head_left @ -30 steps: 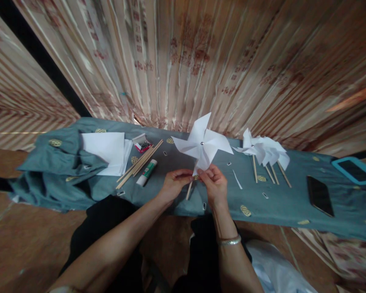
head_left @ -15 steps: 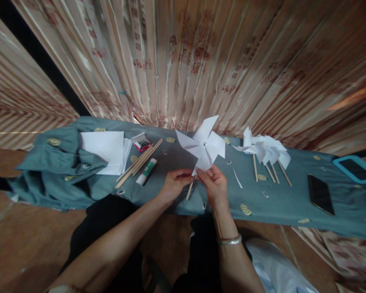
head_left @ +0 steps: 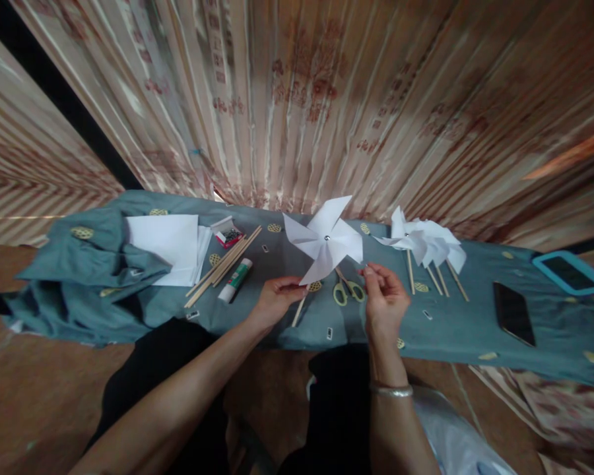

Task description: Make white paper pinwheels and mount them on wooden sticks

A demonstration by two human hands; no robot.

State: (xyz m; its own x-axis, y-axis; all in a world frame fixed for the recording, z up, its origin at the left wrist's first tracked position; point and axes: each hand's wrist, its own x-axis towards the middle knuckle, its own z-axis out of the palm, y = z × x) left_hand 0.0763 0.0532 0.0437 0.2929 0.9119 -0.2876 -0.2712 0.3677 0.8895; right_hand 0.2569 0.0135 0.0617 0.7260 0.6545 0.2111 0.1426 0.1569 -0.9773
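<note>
A white paper pinwheel (head_left: pixel 327 241) with a shiny pin at its centre faces me in the middle of the table. My left hand (head_left: pixel 280 293) pinches its lower blade, close to the thin wooden stick (head_left: pixel 299 310) that slants down below. At the lower corner of the right blade, my right hand (head_left: pixel 385 293) has its thumb and fingers closed together; the fingertips hide the exact contact. Green-handled scissors (head_left: pixel 340 294) lie between my hands, their blades partly behind the pinwheel.
Finished pinwheels (head_left: pixel 433 241) lie in a row at right, near a dark phone (head_left: pixel 513 313) and a blue-framed tablet (head_left: pixel 569 272). Leftward are a glue stick (head_left: pixel 235 280), wooden sticks (head_left: pixel 222 267), a small box of pins (head_left: pixel 226 232) and white paper (head_left: pixel 163 247).
My right hand has left the lower blade and moved right to the corner of the right blade. The scissors have come into view between my hands. My left hand keeps its pinch.
</note>
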